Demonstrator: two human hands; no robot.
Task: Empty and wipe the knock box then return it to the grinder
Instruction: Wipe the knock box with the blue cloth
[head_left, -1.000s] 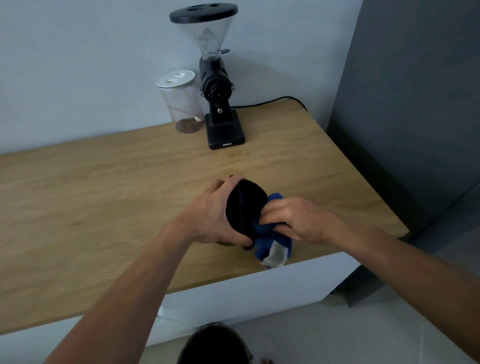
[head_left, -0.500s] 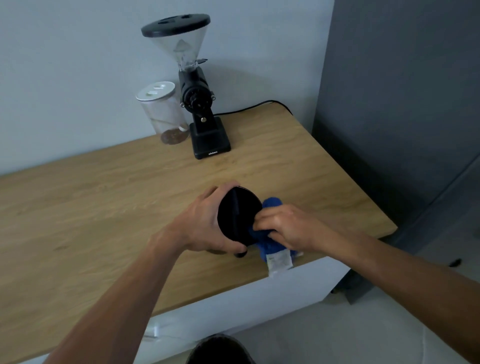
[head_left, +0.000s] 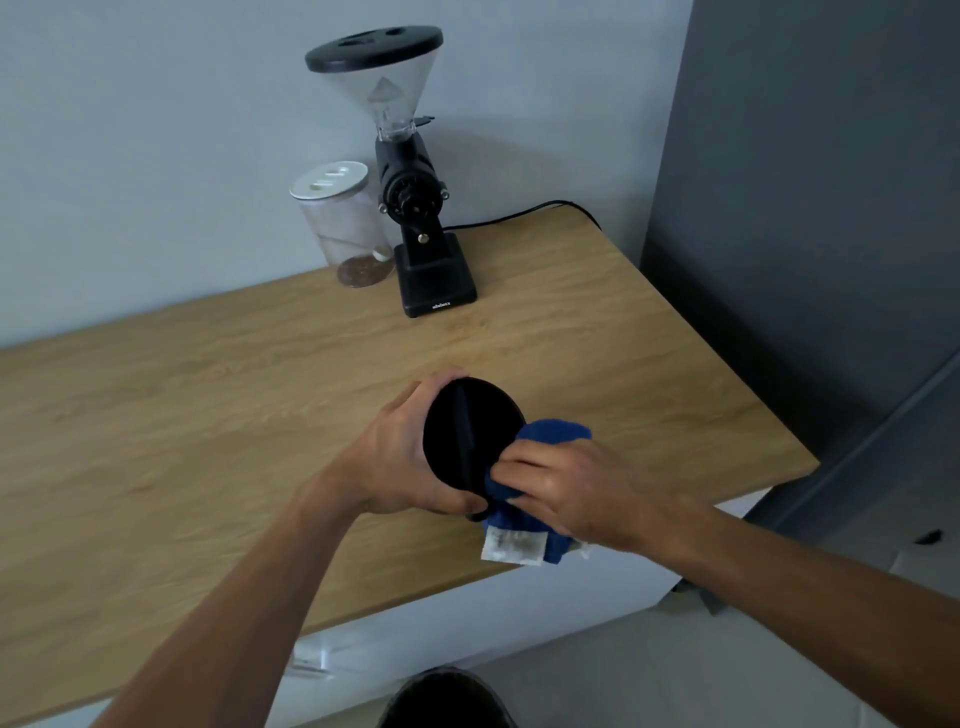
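Covering knock box (head_left: 470, 434) rim: cloth (head_left: 550, 434).

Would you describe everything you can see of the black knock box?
The knock box is a round, matte black container with a bar across its opening. It is tipped on its side above the wooden counter, mouth towards the camera. The left hand grips its wall; the right hand presses a blue cloth against its rim.

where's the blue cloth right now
In the head view the blue cloth is bunched under the right hand, pressed to the right rim of the knock box held by the left hand, above the wooden counter's front edge.
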